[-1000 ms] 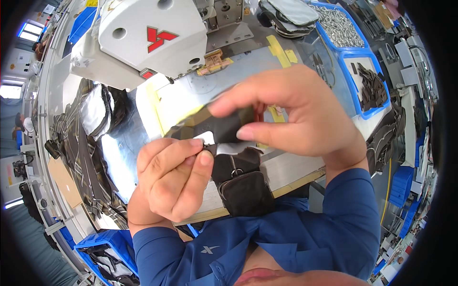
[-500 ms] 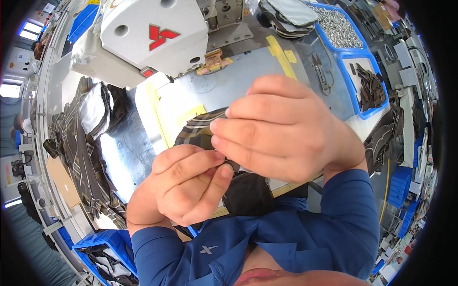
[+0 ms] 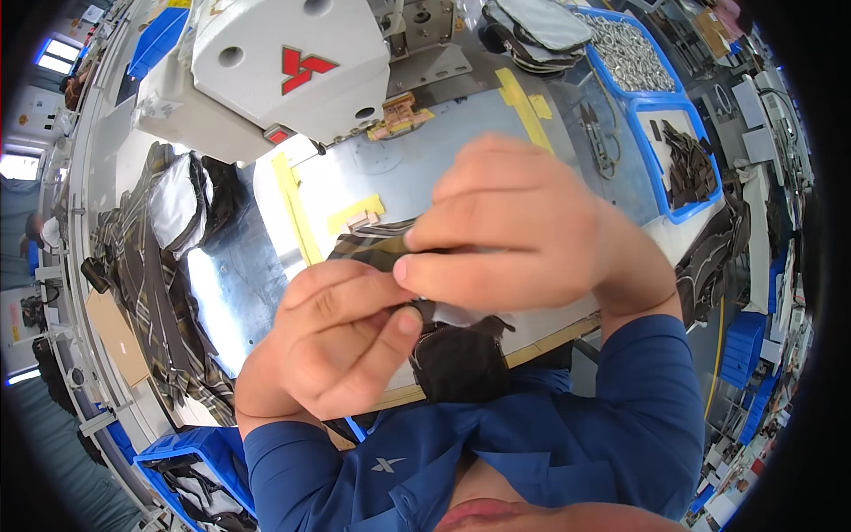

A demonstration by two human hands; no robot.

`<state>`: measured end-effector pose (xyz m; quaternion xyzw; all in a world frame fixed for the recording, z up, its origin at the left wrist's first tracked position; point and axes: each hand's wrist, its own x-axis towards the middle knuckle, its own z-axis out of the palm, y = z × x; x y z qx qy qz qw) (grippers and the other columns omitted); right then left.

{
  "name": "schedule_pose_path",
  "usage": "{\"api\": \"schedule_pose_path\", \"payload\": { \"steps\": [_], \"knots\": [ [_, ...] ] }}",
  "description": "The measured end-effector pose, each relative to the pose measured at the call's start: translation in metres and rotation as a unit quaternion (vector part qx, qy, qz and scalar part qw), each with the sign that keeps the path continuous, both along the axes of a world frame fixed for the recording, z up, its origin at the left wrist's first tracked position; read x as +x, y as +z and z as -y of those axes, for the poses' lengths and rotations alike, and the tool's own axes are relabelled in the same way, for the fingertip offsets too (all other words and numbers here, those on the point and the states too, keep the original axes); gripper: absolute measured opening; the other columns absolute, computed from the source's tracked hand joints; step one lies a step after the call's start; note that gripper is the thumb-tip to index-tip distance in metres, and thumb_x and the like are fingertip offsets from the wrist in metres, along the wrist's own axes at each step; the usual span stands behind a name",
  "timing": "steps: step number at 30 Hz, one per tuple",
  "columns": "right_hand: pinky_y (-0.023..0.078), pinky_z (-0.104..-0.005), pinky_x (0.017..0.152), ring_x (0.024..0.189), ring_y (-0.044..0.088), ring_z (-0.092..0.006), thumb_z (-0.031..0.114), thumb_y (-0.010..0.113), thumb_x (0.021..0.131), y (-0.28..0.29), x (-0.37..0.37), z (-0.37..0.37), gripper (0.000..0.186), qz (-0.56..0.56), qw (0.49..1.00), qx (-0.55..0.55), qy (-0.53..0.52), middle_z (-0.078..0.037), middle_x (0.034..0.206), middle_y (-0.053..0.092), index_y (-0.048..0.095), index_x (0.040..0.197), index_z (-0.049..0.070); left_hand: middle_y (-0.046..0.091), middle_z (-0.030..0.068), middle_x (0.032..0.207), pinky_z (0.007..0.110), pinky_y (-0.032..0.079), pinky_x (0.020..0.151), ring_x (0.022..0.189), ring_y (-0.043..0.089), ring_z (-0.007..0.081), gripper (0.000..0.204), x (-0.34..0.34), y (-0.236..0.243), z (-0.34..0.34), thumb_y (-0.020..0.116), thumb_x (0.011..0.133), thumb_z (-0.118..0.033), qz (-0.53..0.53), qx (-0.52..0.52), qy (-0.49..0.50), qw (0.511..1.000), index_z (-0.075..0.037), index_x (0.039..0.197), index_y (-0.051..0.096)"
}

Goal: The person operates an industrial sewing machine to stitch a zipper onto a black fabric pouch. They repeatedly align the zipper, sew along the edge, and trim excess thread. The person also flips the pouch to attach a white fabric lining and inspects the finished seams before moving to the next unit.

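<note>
"Head view: where's your striped fabric [image 3: 379, 248]?"
"Partly hidden by your left hand [image 3: 341, 332] and right hand [image 3: 519, 235], near the counter's [image 3: 551, 321] front edge; a black pouch [image 3: 463, 365] reaches past it."
"Room?"
"Bare metal plate [image 3: 386, 166] beyond; the white machine [image 3: 257, 97] blocks far left, scissors [image 3: 598, 140] and blue tray [image 3: 698, 210] right."
"Your hands?"
"Both curled, fingertips meeting at the fabric; what each grips, I can't tell."

Sewing workshop: white machine [image 3: 253, 102], plaid fabric [image 3: 133, 248], scissors [image 3: 596, 137], blue parts trays [image 3: 660, 97].

R fingers [image 3: 483, 226] hide pt of plaid cloth [image 3: 374, 249]; white m/c [image 3: 257, 97] cut off @ top edge.
</note>
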<state>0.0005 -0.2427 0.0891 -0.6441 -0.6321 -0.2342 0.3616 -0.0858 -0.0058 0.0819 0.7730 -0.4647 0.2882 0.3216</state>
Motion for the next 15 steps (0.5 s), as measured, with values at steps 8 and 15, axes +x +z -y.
{"api": "schedule_pose_path", "payload": {
  "steps": [8, 15],
  "knots": [
    [0.050, -0.0379, 0.069, 0.083, 0.068, -0.0257, 0.017, 0.079, 0.086, 0.003, 0.006, 0.002, 0.021, -0.060, 0.998, -0.021, 0.003, -0.007, 0.097, 0.073, 0.078, 0.099, 0.002, 0.063, 0.0082, 0.087, 0.041, 0.059, 0.073, 0.086, 0.074, 0.0312, 0.031, -0.006, -0.006, 0.004, 0.077, 0.089, 0.010, -0.078, -0.070, 0.134, 0.985, -0.012, 0.108, 0.064],
    [0.050, -0.0353, 0.062, 0.078, 0.068, -0.0227, 0.011, 0.084, 0.081, -0.005, 0.000, 0.000, 0.015, 0.004, 0.999, 0.034, -0.013, -0.005, 0.089, 0.072, 0.078, 0.093, 0.006, 0.063, 0.0098, 0.086, 0.039, 0.058, 0.066, 0.082, 0.074, 0.0304, 0.034, 0.007, 0.015, -0.006, 0.095, 0.072, -0.019, -0.062, -0.099, 0.074, 0.990, -0.003, 0.092, 0.073]
  ]
}}
